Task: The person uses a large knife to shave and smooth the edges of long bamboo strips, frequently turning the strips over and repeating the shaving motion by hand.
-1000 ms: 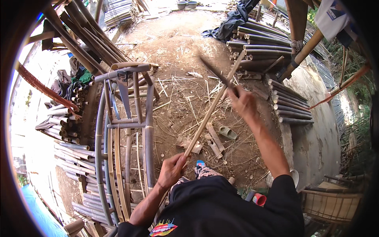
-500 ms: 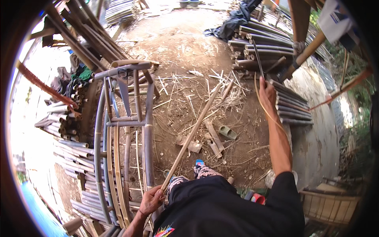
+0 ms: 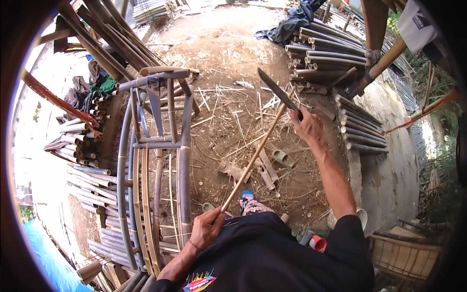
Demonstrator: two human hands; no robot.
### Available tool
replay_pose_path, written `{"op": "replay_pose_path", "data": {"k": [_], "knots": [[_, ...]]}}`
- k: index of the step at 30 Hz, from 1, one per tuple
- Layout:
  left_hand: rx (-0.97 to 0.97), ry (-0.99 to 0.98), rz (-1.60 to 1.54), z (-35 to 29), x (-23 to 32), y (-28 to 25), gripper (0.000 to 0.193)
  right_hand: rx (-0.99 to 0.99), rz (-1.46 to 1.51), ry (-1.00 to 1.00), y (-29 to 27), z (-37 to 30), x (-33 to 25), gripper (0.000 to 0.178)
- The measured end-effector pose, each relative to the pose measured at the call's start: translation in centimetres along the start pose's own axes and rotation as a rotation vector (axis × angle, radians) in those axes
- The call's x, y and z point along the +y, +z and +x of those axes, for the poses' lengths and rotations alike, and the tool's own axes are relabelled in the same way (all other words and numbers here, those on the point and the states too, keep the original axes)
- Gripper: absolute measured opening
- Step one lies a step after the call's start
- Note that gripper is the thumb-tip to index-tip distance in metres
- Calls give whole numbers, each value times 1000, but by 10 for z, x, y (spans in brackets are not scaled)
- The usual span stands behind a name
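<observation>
My left hand [image 3: 206, 228] is closed around the near end of a long, thin bamboo strip [image 3: 256, 155], close to my waist. The strip slants away from me, up and to the right. In my right hand [image 3: 309, 127] is the handle of a machete [image 3: 277, 90] with a dark, broad blade. Its tip points to the far left. The blade lies over the strip's far end in the picture; whether the two touch I cannot tell. Below the strip, split bamboo pieces [image 3: 265, 168] and a wooden block [image 3: 232, 170] lie on the dirt.
At my left stands a bamboo frame [image 3: 184, 185] with a handsaw [image 3: 155, 109] hanging on it. Stacked bamboo poles [image 3: 335, 63] lie at the far right, with more poles [image 3: 362, 127] nearer. A green slipper [image 3: 283, 158] and thin shavings litter the dirt floor.
The machete has swung left and towards me, from beside the right-hand pole stack to the strip's far end. My left hand has shifted slightly right and forward with the strip.
</observation>
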State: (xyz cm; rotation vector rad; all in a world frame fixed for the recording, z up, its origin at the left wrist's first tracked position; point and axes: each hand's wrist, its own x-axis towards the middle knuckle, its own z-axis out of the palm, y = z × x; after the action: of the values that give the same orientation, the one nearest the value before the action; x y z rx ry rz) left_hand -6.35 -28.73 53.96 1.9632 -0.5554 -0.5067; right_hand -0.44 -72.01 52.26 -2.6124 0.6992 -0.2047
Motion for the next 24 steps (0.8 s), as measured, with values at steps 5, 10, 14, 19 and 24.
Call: {"op": "replay_pose_path", "data": {"k": [5,10,14,19,24], "knots": [[-138,-138,53,-29,-23,-23,22,218,81,333,-14,33,53,80],[-71,-198,32,-18,-24,-32,29,139,1021,372,1,8,22,62],[-108,-194,-220,36,-20,-9,29,-54,1272,181,68,-57,-62,51],[-63,-322,-415,78,-5,-13,26,-94,617,-114,76,-107,-96,54],[-9,-257,-386,87,6,2,27,164,187,-598,90,-110,-98,61]]}}
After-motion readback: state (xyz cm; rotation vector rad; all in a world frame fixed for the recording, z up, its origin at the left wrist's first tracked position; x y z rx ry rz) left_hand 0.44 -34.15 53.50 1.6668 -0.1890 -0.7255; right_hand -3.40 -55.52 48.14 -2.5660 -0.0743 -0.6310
